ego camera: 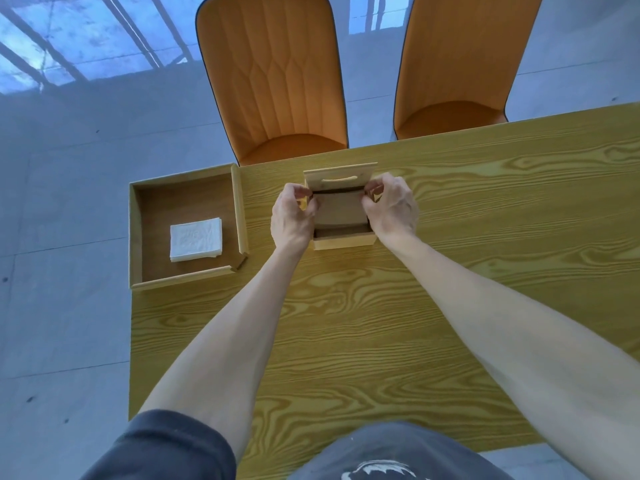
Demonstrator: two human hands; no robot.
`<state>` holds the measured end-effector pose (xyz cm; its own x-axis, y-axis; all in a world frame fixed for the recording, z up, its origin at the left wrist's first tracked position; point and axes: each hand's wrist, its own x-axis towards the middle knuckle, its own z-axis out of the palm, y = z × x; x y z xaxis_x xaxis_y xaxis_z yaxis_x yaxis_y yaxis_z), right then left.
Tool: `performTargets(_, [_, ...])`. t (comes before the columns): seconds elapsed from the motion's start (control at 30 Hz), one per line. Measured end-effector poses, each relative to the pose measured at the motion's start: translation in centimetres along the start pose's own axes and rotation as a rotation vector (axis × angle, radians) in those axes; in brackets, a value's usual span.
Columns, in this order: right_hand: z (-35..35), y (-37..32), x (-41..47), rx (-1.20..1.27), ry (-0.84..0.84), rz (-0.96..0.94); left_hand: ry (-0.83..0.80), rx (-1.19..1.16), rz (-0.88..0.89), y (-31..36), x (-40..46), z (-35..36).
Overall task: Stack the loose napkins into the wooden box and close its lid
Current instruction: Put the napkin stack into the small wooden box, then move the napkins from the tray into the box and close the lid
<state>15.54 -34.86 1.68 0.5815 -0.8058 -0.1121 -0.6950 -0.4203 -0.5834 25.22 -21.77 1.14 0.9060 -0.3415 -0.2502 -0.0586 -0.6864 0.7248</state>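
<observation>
A small wooden box [344,241] stands near the far edge of the table. Its slotted lid [339,177] is pushed back past the far rim, so the inside shows a brown panel [341,211]. My left hand [292,216] pinches the box's left side near the lid. On the opposite side my right hand [391,207] pinches the lid's near right corner. A stack of white napkins [195,239] lies in a shallow wooden tray [136,233] to the left, apart from both hands.
The tray overhangs the left edge of the wooden table [415,323]. Two orange chairs [277,81] stand at the far side. Grey floor lies to the left.
</observation>
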Motion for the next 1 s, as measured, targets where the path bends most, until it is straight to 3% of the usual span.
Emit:
performTargets(0.1, [0.0,0.2,-0.7,0.039,0.032,-0.033,-0.001,-0.022,0.014,-0.3,-0.2,-0.7])
performTargets(0.33, [0.0,-1.3,-4.0,0.051,0.145,-0.302,0.067,-0.026,0.041,-2.9,-1.7,-4.9])
performTargets(0.47, [0.9,-4.5,-5.9,0.111,0.096,-0.390,0.119,0.015,-0.003,-5.6,-2.7,-8.2])
performTargets(0.73, [6.8,-13.8,-9.6,0.212,-0.181,-0.412,0.239,0.117,-0.161,-11.4,-3.0,-16.1])
performTargets(1.0, [13.0,-19.3,-9.6,0.187,-0.584,-0.031,0.082,0.003,-0.393,-14.6,0.9,-18.6])
